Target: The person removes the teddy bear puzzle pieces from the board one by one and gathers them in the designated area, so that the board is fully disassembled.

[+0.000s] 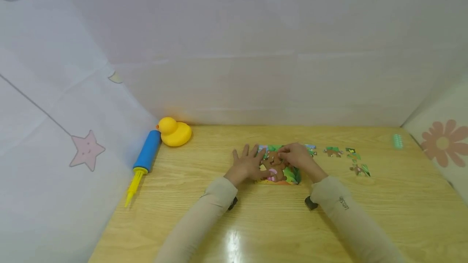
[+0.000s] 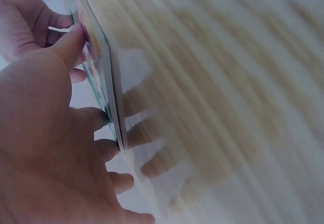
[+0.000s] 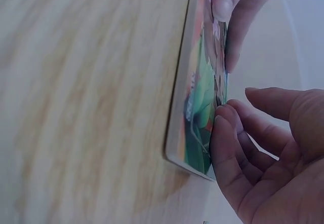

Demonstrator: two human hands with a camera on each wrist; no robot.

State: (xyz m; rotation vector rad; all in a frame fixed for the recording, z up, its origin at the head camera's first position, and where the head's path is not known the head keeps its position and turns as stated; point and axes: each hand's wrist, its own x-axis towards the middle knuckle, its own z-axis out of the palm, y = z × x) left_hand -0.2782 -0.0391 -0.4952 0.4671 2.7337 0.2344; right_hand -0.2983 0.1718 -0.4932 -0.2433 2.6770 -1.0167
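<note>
A jigsaw puzzle (image 1: 292, 175) with a brown cartoon animal on it lies in its flat tray on the table. My left hand (image 1: 246, 167) rests across the puzzle's left part, fingers spread, with its thumb on the picture. At the upper right of the picture, my right hand (image 1: 297, 157) has its fingers curled and their tips together on a small brown puzzle piece, mostly hidden by them. In the right wrist view, the right fingertips (image 3: 223, 115) touch the puzzle's surface. A pale patch (image 1: 263, 167) shows near the left thumb.
Loose puzzle pieces lie to the right: a brown one (image 1: 332, 151), a yellow-green one (image 1: 353, 155) and a brown-green one (image 1: 360, 169). A blue-yellow hand pump (image 1: 148, 151) and a yellow rubber duck (image 1: 175, 133) are at left. A small green object (image 1: 397, 141) sits far right.
</note>
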